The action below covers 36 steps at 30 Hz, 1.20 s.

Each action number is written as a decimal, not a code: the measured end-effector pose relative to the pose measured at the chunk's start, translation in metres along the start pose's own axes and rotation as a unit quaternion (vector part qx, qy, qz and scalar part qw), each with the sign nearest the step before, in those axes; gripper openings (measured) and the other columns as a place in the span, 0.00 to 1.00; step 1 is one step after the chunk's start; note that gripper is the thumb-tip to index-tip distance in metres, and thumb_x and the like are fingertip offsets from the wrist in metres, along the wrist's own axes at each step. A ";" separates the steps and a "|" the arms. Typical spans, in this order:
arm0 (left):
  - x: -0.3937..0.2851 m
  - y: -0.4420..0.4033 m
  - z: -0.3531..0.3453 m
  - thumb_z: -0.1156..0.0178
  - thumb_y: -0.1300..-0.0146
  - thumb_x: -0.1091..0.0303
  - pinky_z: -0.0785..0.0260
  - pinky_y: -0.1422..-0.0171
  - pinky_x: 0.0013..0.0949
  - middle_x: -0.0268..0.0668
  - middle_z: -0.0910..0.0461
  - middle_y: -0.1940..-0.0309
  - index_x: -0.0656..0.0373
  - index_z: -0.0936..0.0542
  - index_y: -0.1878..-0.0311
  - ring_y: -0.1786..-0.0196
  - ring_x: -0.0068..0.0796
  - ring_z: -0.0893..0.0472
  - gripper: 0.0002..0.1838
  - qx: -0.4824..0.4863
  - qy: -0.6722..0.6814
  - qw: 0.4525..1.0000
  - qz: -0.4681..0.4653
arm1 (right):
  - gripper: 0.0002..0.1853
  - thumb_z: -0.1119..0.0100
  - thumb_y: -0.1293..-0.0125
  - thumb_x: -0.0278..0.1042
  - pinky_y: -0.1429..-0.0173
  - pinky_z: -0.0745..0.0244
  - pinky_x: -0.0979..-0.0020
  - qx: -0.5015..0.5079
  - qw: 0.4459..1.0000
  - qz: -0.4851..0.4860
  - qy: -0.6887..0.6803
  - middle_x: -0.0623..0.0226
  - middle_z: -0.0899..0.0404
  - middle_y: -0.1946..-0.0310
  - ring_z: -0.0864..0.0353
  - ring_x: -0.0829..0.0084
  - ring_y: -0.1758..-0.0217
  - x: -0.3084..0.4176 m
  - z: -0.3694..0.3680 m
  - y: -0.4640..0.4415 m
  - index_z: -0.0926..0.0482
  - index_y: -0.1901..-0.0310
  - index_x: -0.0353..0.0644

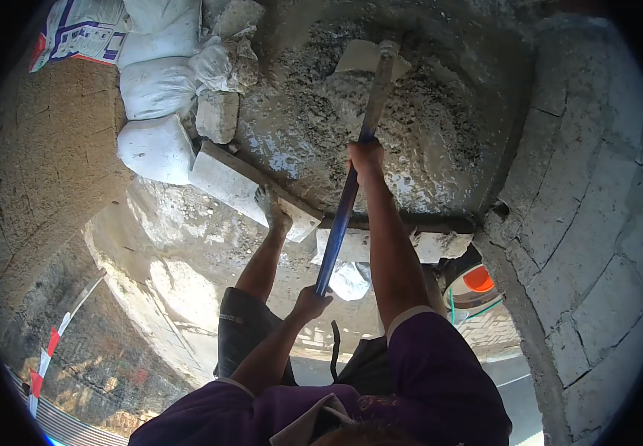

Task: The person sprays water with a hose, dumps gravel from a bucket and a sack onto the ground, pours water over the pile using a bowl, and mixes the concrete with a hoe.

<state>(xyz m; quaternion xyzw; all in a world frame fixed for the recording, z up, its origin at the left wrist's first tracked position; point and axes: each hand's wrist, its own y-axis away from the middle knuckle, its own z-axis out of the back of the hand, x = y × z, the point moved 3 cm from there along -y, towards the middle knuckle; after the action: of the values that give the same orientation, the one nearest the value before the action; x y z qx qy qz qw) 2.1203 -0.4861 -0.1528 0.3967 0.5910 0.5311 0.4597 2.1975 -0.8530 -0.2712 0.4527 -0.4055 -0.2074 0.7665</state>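
A long-handled hoe (348,195) runs from near my body up into a pile of wet grey concrete mix (440,111). My right hand (367,160) wraps around the middle of its handle. Lower down, near the handle's bottom end, my left hand (311,304) is closed on it too. The flat hoe blade (358,56), coated in grey, rests at the top of the mix and is partly hidden by it. Shiny water lies around the mix, mostly on its left and near side.
Concrete blocks (224,178) edge the wet area, with my muddy foot (271,204) on one. White sacks (159,85) are stacked at upper left. A block wall (585,186) rises on the right. An orange bucket (477,279) stands below right; red-white tape (54,342) hangs at lower left.
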 end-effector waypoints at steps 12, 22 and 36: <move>-0.234 -0.176 0.053 0.34 0.48 0.75 0.33 0.76 0.28 0.32 0.22 0.78 0.59 0.19 0.67 0.78 0.19 0.24 0.05 -0.070 0.172 0.944 -0.272 | 0.14 0.33 0.41 0.30 0.75 0.23 0.66 0.065 0.959 0.261 -0.085 0.62 0.26 0.75 0.22 0.70 0.77 0.210 -0.010 -0.092 0.30 0.64 0.35; -0.202 -0.148 0.025 0.39 0.49 0.79 0.41 0.83 0.26 0.28 0.33 0.85 0.59 0.24 0.70 0.86 0.18 0.35 0.05 0.146 0.322 0.928 -0.114 | 0.15 0.43 0.43 0.24 0.79 0.27 0.65 -0.013 0.962 0.173 0.210 0.58 0.23 0.76 0.22 0.69 0.81 0.067 -0.068 -0.127 0.29 0.54 0.29; -0.004 -0.044 -0.029 0.39 0.49 0.69 0.25 0.63 0.34 0.40 0.18 0.76 0.56 0.16 0.62 0.71 0.30 0.17 0.10 -0.147 -0.005 0.980 -0.134 | 0.17 0.42 0.52 0.24 0.85 0.30 0.69 0.006 0.999 0.035 -0.006 0.63 0.27 0.80 0.25 0.71 0.87 -0.050 -0.010 0.103 0.32 0.59 0.33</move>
<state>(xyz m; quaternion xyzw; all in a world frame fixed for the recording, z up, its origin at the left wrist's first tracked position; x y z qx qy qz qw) 2.0944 -0.5026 -0.1959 0.2447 0.5518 0.5440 0.5829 2.1715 -0.7612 -0.2070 0.4415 -0.4272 -0.1809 0.7680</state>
